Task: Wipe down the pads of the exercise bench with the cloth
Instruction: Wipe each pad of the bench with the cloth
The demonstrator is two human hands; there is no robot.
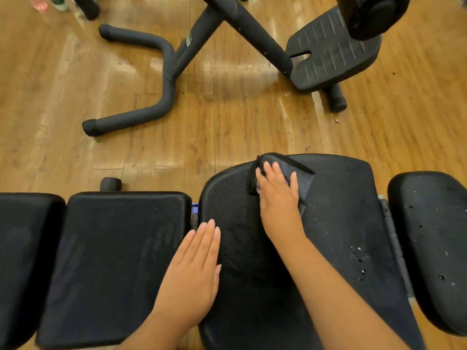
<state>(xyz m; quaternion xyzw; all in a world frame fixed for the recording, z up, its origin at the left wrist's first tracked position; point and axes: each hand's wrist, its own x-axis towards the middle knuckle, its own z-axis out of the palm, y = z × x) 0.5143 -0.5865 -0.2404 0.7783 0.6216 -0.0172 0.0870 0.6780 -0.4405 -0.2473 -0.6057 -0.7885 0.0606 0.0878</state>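
The exercise bench lies across the bottom of the head view as a row of black pads. My right hand [276, 195] presses a dark grey cloth [300, 173] flat onto the far part of the wide pad [341, 210], fingers spread over the cloth. My left hand [195, 269] rests flat with fingers together and nothing in it, across the gap between that wide pad and the rectangular pad [113, 248] to its left. White specks and small holes mark the wide pad's right side. Another pad [434, 236] sits at the far right, one more [20, 248] at the far left.
Wooden floor [227, 127] lies beyond the bench. A black exercise machine stands there with a curved base bar [156, 84], crossed frame tubes [252, 29] and a ribbed foot plate [333, 49]. A green-white bottle [59, 2] is at the top left.
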